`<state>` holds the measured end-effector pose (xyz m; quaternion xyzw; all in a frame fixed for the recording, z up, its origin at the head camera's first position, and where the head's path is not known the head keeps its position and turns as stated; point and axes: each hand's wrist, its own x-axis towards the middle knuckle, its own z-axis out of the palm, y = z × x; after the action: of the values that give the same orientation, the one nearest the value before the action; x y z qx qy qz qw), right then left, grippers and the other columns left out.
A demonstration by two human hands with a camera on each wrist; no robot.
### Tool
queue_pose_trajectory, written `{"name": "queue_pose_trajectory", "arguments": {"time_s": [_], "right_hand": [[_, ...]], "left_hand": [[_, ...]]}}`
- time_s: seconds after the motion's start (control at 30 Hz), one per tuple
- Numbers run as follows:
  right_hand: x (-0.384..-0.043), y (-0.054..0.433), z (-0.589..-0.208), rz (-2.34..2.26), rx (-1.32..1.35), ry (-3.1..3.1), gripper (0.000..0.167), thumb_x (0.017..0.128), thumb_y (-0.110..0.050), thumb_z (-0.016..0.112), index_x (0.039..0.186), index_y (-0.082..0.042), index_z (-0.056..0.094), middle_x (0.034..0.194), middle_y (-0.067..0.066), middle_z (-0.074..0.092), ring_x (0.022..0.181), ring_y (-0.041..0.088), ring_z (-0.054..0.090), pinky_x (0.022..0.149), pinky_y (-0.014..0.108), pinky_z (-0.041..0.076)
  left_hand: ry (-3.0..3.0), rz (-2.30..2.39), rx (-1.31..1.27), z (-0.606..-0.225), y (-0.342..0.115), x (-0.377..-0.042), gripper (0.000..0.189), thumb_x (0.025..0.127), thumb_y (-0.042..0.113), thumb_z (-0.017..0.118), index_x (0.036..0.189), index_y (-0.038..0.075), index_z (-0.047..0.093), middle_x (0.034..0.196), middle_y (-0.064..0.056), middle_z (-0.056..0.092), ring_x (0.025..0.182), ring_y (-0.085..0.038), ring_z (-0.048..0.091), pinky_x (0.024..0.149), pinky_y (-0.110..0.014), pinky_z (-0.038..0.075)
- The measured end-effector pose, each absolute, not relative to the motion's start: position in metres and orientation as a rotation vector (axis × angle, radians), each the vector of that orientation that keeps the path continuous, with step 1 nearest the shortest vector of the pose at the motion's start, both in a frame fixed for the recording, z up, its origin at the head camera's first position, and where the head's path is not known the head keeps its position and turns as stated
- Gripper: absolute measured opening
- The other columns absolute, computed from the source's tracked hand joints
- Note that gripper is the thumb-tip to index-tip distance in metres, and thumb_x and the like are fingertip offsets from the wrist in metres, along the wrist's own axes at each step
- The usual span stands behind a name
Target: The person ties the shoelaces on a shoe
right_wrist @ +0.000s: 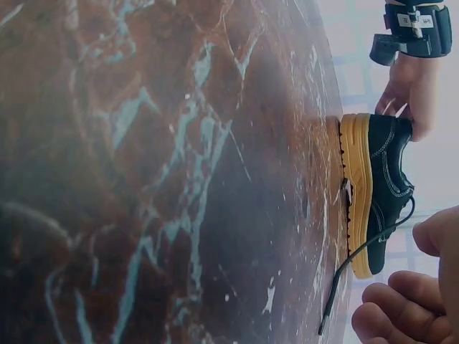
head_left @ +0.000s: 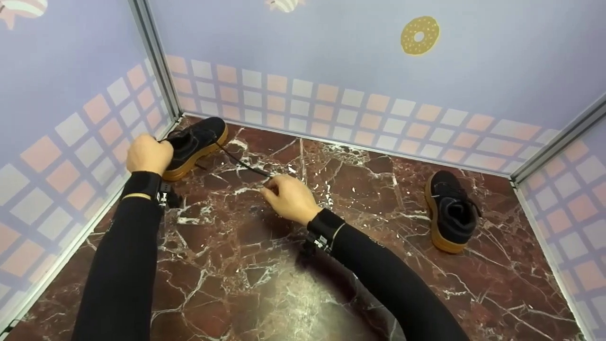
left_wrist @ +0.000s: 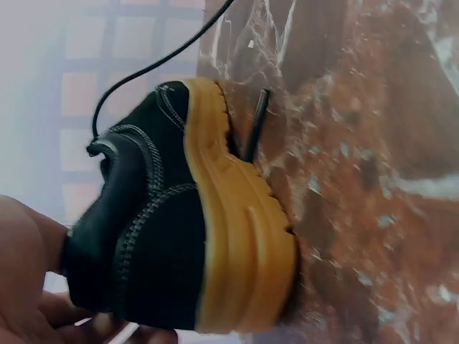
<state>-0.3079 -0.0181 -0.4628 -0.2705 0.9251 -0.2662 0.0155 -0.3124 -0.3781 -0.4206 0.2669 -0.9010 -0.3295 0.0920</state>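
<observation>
A black shoe (head_left: pixel 196 142) with a tan sole rests on the floor near the back-left corner, its toe pointing away. My left hand (head_left: pixel 149 154) grips its heel end; in the left wrist view, the fingers (left_wrist: pixel 79 322) curl round the back. A black shoelace (head_left: pixel 244 163) stretches from the shoe's side toward my right hand (head_left: pixel 293 199). In the right wrist view, the lace's tip (right_wrist: pixel 323 326) hangs loose, and the right thumb and relaxed fingers (right_wrist: pixel 401 301) stand apart with nothing visible between them. A short dark strip (left_wrist: pixel 257 125) pokes out beside the sole.
A matching black shoe (head_left: pixel 450 213) stands on the right, toe toward the back wall. Marbled reddish-brown floor (head_left: pixel 227 289) lies between the two. Lilac panels with printed squares (head_left: pixel 326 92) enclose the back and both sides, joined by metal corner posts (head_left: pixel 158 57).
</observation>
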Motion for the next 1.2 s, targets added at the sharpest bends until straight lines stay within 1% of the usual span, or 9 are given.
{"name": "queue_pose_trajectory", "arguments": {"time_s": [0.13, 0.27, 0.43, 0.6, 0.73, 0.87, 0.93, 1.1, 1.2], "right_hand": [[-0.308, -0.020, -0.460, -0.864, -0.831, 2.855, 0.031, 0.111, -0.044, 0.068, 0.119, -0.015, 0.078, 0.111, 0.000, 0.077, 0.094, 0.016, 0.070, 0.085, 0.036, 0.060], [-0.309, -0.023, -0.456, -0.870, -0.835, 2.853, 0.032, 0.111, -0.044, 0.068, 0.117, -0.015, 0.079, 0.107, 0.000, 0.076, 0.092, 0.016, 0.070, 0.085, 0.036, 0.060], [-0.310, -0.033, -0.451, -0.919, -0.815, 2.778, 0.037, 0.112, -0.047, 0.067, 0.123, -0.014, 0.076, 0.105, -0.002, 0.075, 0.090, 0.014, 0.069, 0.084, 0.034, 0.059], [-0.311, -0.046, -0.442, -1.040, -0.804, 2.670, 0.044, 0.112, -0.050, 0.064, 0.131, -0.011, 0.075, 0.113, 0.001, 0.078, 0.098, 0.014, 0.071, 0.095, 0.036, 0.059], [-0.311, -0.055, -0.436, -1.159, -0.783, 2.577, 0.052, 0.113, -0.053, 0.063, 0.136, -0.008, 0.074, 0.117, 0.004, 0.079, 0.101, 0.018, 0.076, 0.096, 0.036, 0.059], [-0.313, -0.060, -0.434, -1.299, -0.712, 2.436, 0.058, 0.112, -0.054, 0.064, 0.140, -0.004, 0.070, 0.116, 0.009, 0.079, 0.102, 0.031, 0.079, 0.084, 0.034, 0.061], [-0.315, -0.060, -0.435, -1.375, -0.662, 2.364, 0.057, 0.112, -0.051, 0.065, 0.140, -0.002, 0.069, 0.118, 0.015, 0.078, 0.105, 0.037, 0.078, 0.077, 0.033, 0.061], [-0.320, -0.058, -0.436, -1.498, -0.572, 2.276, 0.053, 0.113, -0.047, 0.066, 0.136, 0.001, 0.068, 0.124, 0.026, 0.075, 0.110, 0.047, 0.074, 0.083, 0.055, 0.064], [-0.323, -0.055, -0.437, -1.549, -0.517, 2.271, 0.052, 0.112, -0.046, 0.067, 0.134, 0.002, 0.068, 0.120, 0.027, 0.076, 0.108, 0.048, 0.075, 0.089, 0.064, 0.062]], "left_hand": [[-2.789, -0.956, 0.730, -0.410, -0.380, -0.306, 0.029, 0.097, 0.026, 0.051, 0.101, -0.002, 0.060, 0.120, -0.030, 0.064, 0.106, -0.049, 0.063, 0.075, -0.051, 0.050], [-2.879, -0.956, 0.627, -0.406, -0.377, -0.300, 0.034, 0.098, 0.031, 0.058, 0.101, -0.003, 0.062, 0.111, -0.027, 0.063, 0.089, -0.041, 0.060, 0.070, -0.044, 0.048], [-2.869, -0.996, 0.613, -0.408, -0.374, -0.298, 0.029, 0.098, 0.029, 0.057, 0.096, 0.001, 0.062, 0.087, -0.015, 0.066, 0.065, -0.028, 0.062, 0.056, -0.036, 0.047], [-2.745, -1.130, 0.659, -0.414, -0.367, -0.300, 0.022, 0.096, 0.021, 0.059, 0.095, 0.000, 0.064, 0.062, -0.003, 0.067, 0.050, -0.019, 0.069, 0.047, -0.032, 0.057], [-2.704, -1.106, 0.629, -0.418, -0.351, -0.299, 0.022, 0.098, 0.023, 0.060, 0.088, 0.004, 0.066, 0.061, -0.001, 0.069, 0.050, -0.018, 0.070, 0.050, -0.030, 0.056], [-2.693, -1.009, 0.572, -0.419, -0.333, -0.295, 0.032, 0.101, 0.027, 0.056, 0.078, 0.008, 0.067, 0.061, -0.002, 0.070, 0.049, -0.017, 0.067, 0.058, -0.032, 0.050], [-2.684, -1.002, 0.546, -0.421, -0.323, -0.294, 0.033, 0.102, 0.027, 0.057, 0.080, 0.006, 0.071, 0.066, -0.006, 0.073, 0.049, -0.015, 0.066, 0.057, -0.033, 0.050], [-2.649, -0.992, 0.442, -0.421, -0.292, -0.288, 0.033, 0.102, 0.025, 0.059, 0.091, 0.003, 0.081, 0.083, -0.014, 0.080, 0.052, -0.015, 0.066, 0.059, -0.033, 0.051], [-2.608, -0.982, 0.358, -0.422, -0.272, -0.286, 0.032, 0.101, 0.024, 0.060, 0.089, 0.003, 0.081, 0.080, -0.013, 0.078, 0.059, -0.023, 0.069, 0.065, -0.038, 0.052]]}}
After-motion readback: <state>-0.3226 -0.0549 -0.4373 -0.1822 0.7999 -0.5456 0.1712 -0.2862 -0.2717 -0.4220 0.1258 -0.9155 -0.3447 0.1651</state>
